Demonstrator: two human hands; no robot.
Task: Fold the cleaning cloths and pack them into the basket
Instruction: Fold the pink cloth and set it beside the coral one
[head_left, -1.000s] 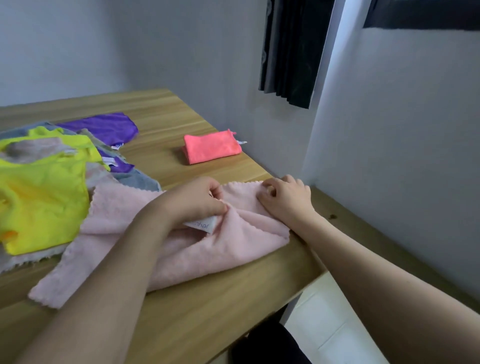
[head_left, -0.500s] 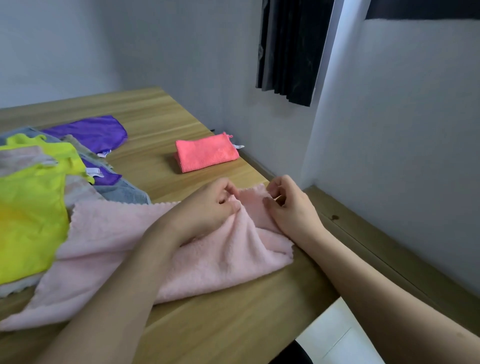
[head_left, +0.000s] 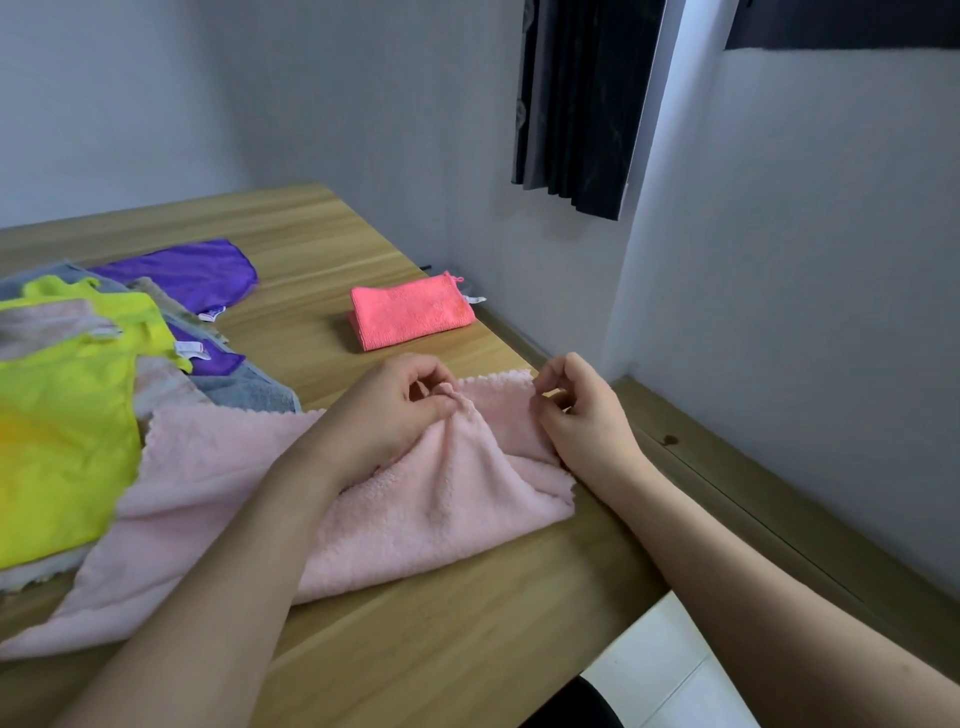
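A pale pink fluffy cloth (head_left: 431, 499) lies rumpled across the near part of the wooden table (head_left: 311, 244). My left hand (head_left: 389, 410) pinches a raised fold near the cloth's far edge. My right hand (head_left: 582, 410) pinches the far right corner of the same cloth with thumb and forefinger. A folded coral cloth (head_left: 410, 312) rests farther back near the wall. At the left lies a heap of unfolded cloths: a yellow one (head_left: 62, 421), a purple one (head_left: 192, 273) and a grey one (head_left: 249, 395). No basket is in view.
The table's right edge runs along a grey wall, with a lower wooden ledge (head_left: 779, 499) beside it. A dark curtain (head_left: 582, 104) hangs above. White floor tiles (head_left: 665, 670) show below the table's near corner.
Both hands have lifted from pressing the pink cloth to pinching its far edge. The white label under my left hand is now hidden. The cloth has shifted slightly left.
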